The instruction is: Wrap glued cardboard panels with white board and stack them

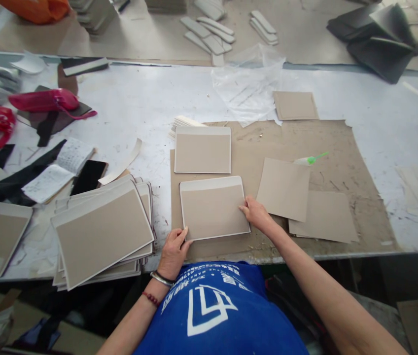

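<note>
A beige panel with a pale border [212, 209] lies on the brown cardboard sheet [357, 172] in front of me. My left hand [175, 249] grips its lower left corner between thumb and fingers. On its right edge, my right hand [255, 212] pinches the panel, thumb on top. Just beyond lies a similar bordered panel [202, 150], with a bundle of white strips [187, 121] behind it. To the right of my right hand are a plain beige board [285, 188] and another plain board [323, 217], partly overlapped by it.
A stack of bordered panels [103, 231] stands at the left, near an open notebook [59, 170] and a black phone [89, 176]. A green-tipped applicator [312, 159] lies at the right. Clear plastic [248, 81] and a pink pouch [46, 100] lie farther back.
</note>
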`<state>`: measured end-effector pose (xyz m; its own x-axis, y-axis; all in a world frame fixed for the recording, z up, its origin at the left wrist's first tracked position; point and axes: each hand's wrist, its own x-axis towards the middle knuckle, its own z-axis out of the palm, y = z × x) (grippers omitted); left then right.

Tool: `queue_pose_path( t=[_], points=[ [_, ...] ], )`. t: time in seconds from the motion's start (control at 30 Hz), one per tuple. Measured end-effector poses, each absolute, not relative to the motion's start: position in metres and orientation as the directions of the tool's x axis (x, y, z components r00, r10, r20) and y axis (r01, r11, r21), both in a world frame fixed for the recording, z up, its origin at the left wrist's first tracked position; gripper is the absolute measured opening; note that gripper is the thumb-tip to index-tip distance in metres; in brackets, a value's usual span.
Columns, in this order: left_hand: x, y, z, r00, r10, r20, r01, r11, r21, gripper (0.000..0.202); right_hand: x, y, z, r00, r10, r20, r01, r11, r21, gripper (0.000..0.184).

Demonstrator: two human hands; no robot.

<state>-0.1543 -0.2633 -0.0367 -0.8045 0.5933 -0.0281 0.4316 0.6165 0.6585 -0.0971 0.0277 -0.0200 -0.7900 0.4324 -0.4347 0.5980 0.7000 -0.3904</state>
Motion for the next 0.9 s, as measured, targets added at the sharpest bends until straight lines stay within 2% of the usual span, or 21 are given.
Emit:
queue_pose_path(
  t=[0.53, 0.9],
  points=[
    [-0.1537, -0.2650, -0.0420, -0.770, 0.633, 0.081, 0.548, 0.592, 0.590, 0.030, -0.0984, 0.0257, -0.0155, -0.779, 0.443, -0.444, 0.610, 0.697, -0.376, 0.008],
    [-0.1527, -0.2661, -0.0454, -0.770, 0.633, 0.078, 0.550, 0.598, 0.584, 0.030, -0.0988, 0.0260, -0.0121, -0.785, 0.435, -0.442, 0.606, 0.690, -0.397, 0.009]
  ],
)
